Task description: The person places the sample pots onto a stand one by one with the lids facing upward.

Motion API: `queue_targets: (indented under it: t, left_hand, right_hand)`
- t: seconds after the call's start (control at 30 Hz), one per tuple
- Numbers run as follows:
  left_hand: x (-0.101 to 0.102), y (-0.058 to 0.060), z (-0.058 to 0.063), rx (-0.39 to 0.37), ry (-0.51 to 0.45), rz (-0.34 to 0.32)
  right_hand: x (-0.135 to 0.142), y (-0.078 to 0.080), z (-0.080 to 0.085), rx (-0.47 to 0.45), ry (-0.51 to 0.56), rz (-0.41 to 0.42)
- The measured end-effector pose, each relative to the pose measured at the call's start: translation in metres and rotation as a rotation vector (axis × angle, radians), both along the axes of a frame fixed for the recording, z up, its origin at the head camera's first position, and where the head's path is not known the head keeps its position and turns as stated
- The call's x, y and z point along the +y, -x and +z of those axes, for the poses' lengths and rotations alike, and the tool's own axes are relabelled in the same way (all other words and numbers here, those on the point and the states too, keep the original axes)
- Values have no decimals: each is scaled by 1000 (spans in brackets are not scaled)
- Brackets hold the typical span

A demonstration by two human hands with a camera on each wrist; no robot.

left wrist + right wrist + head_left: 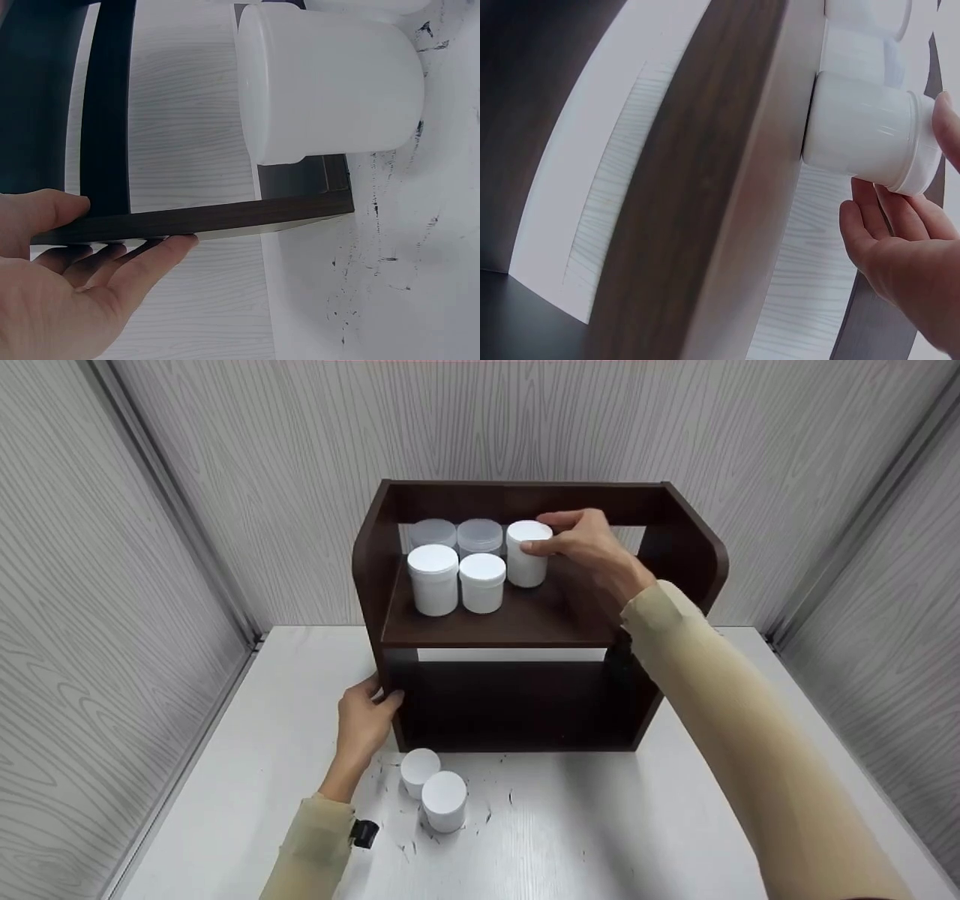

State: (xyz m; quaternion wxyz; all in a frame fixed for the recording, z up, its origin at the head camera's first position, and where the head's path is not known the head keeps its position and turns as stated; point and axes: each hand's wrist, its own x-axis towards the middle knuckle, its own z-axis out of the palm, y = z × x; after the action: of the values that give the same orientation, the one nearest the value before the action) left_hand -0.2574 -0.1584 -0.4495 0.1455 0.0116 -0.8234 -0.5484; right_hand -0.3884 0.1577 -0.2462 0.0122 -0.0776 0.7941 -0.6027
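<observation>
A dark brown wooden shelf with two levels stands on the white table. My left hand grips the edge of its left side panel, thumb on the inner face and fingers on the outer. On the upper level, my right hand holds a white lidded jar near its lid, with the thumb in front and fingers behind. The right wrist view shows that jar with its base at the shelf board. Left of it stand a tall white jar and a shorter white jar.
Behind the white jars are two translucent-lidded jars, one at left and one beside it. Two more white jars, a rear one and a front one, stand on the table before the shelf. Grey wood-grain walls enclose the table.
</observation>
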Motion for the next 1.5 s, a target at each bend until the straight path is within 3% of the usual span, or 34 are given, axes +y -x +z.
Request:
queue_targets:
  t: [0.3,0.77,1.03,1.27,1.5]
  left_hand:
    - [2,0,-1,11,3,8]
    - [2,1,-1,20,11,-13]
    - [5,3,-2,16,-15,-11]
    - [6,5,-2,12,-29,-3]
    - [5,5,-1,20,-19,-4]
  right_hand:
    - [-4,1,-2,-18,61,4]
    - [-3,4,-2,6,25,10]
    - [5,3,-1,-6,83,18]
    - [16,-16,8,118,38,0]
    - [14,-50,12,268,31,-76]
